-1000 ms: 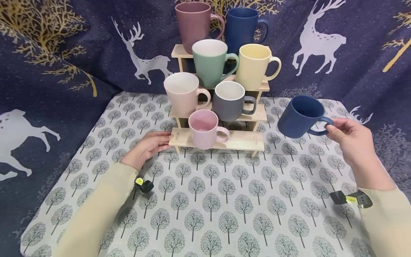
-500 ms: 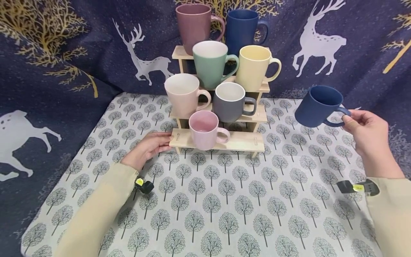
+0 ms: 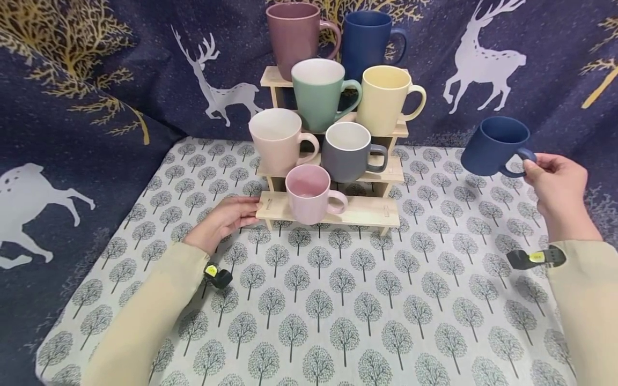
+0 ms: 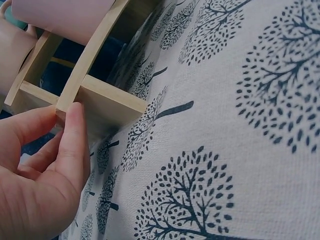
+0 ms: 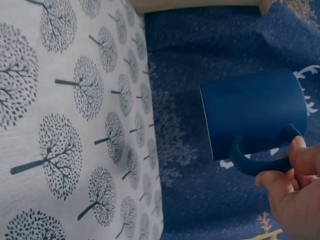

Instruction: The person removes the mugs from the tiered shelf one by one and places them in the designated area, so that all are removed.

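- So the blue mug (image 3: pixel 494 146) was up off the cloth, leaning a bit, well apart from the rack on its right side. From the head view it overlapped the cloth's back edge.
- My right hand (image 3: pixel 560 179) had its handle pinched, thumb and fingers closed right up on it.
- My left hand (image 3: pixel 229 220) was pinching the left end of the bottom board on the wooden rack (image 3: pixel 359 206), fingertips at the corner.
- A pink mug (image 3: pixel 309 195) sat on that board, with six more on the tiers above, handles pointing right.
- Between rack and blue mug: a wide stretch of tree-print tablecloth (image 3: pixel 333 279). More of it ran toward me, between my sleeves.
- Behind it all hung a navy curtain (image 3: pixel 159 69) with white deer and gold trees.
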A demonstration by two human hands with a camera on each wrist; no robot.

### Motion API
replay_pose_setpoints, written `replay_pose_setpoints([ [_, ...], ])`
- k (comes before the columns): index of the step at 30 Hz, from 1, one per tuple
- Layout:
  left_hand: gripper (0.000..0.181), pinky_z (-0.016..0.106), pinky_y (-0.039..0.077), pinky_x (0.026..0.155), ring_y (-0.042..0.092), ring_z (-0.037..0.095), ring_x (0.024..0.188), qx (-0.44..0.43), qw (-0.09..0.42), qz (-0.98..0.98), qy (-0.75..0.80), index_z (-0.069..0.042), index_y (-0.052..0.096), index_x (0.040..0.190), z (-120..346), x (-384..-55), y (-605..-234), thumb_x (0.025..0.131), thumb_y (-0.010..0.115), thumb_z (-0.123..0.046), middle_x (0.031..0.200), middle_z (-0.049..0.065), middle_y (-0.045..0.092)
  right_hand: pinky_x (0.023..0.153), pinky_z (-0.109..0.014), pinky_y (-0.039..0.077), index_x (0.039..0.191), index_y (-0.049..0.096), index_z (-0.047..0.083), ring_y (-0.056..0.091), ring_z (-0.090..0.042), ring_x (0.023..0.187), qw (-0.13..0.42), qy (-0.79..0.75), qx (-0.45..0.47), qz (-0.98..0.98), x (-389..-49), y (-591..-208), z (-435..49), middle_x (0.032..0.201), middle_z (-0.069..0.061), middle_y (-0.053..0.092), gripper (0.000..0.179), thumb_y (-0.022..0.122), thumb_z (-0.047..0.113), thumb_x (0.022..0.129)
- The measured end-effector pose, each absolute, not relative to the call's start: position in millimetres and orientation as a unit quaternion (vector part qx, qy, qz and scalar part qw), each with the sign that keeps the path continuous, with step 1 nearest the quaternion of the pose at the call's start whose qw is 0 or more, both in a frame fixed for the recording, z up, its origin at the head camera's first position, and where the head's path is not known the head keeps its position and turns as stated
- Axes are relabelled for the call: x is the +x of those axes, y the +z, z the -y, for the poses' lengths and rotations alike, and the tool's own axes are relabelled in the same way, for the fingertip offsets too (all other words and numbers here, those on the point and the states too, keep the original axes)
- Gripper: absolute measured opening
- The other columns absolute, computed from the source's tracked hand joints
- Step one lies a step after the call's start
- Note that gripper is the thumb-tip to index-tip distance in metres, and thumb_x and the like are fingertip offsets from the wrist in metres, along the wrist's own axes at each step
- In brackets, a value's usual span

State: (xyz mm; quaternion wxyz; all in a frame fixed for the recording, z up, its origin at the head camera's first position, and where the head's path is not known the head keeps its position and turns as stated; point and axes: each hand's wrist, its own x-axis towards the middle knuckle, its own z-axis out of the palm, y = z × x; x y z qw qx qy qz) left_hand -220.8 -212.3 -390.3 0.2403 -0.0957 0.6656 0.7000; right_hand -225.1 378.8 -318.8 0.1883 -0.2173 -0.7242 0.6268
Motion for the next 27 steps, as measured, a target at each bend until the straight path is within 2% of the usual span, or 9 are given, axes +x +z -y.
replay_pose_setpoints([
  [6,0.056,0.011,0.065,0.078,0.073,0.006,0.076,-0.093,0.24,-0.665,0.701,0.012,0.029,0.152,212,-221,-390,0.102,0.053,0.002,0.084,-0.006,0.072,0.051,-0.002,0.049,0.071,0.067,0.024,0.054,0.003,0.057,0.187,0.656,-0.246,0.688,-238,-320,-383,0.069,0.013,0.056,0.035,0.064,-0.001,0.096],
  [12,0.056,0.011,0.065,0.079,0.073,0.007,0.076,-0.095,0.241,-0.664,0.702,0.011,0.029,0.152,213,-221,-390,0.102,0.053,0.002,0.085,-0.006,0.072,0.052,-0.002,0.051,0.073,0.066,0.022,0.054,0.004,0.06,0.192,0.664,-0.272,0.67,-251,-327,-388,0.073,0.012,0.054,0.032,0.065,0.0,0.095],
  [19,0.057,0.012,0.065,0.081,0.073,0.005,0.078,-0.084,0.238,-0.678,0.69,0.012,0.03,0.152,215,-220,-391,0.102,0.054,0.001,0.086,-0.008,0.072,0.049,-0.003,0.048,0.072,0.063,0.023,0.052,0.003,0.059,0.207,0.661,-0.301,0.656,-266,-337,-386,0.072,0.013,0.054,0.032,0.065,0.0,0.095],
  [27,0.056,0.011,0.065,0.081,0.073,0.005,0.078,-0.085,0.241,-0.676,0.691,0.011,0.029,0.152,214,-220,-390,0.102,0.053,0.001,0.085,-0.007,0.072,0.051,-0.001,0.046,0.071,0.06,0.024,0.051,0.002,0.069,0.226,0.663,-0.324,0.636,-274,-350,-387,0.076,0.012,0.054,0.034,0.067,0.001,0.095],
])
